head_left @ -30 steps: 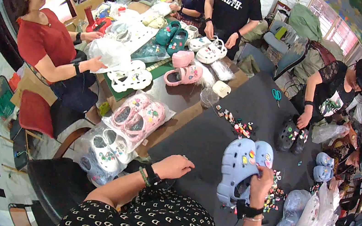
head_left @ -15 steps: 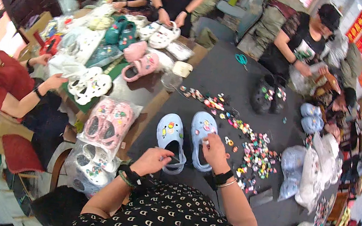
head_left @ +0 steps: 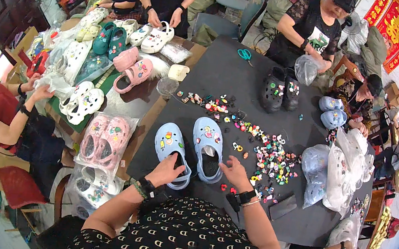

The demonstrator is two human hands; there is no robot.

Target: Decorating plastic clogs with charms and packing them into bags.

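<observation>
Two light blue clogs stand side by side on the dark table, toes pointing away from me. Colourful shoe charms sit on the tops of both the left clog [head_left: 169,138] and the right clog [head_left: 206,134]. My left hand [head_left: 164,171] is at the heel opening of the left clog, fingers apart, their tips partly hidden against it. Just right of the right clog's heel, my right hand [head_left: 236,174] is open with nothing in it. Loose shoe charms [head_left: 275,163] lie scattered to the right and beyond the clogs.
Black clogs [head_left: 272,91] and teal scissors [head_left: 245,55] lie at the far side. Bagged blue clogs [head_left: 314,173] are at the right, near a dark flat rectangle [head_left: 283,206]. Bagged pink clogs [head_left: 105,139] stand at the left. Several co-workers surround the tables.
My right hand has come off the right clog and opened beside its heel. My left hand's fingers have spread at the left clog. The whole view has shifted slightly.
</observation>
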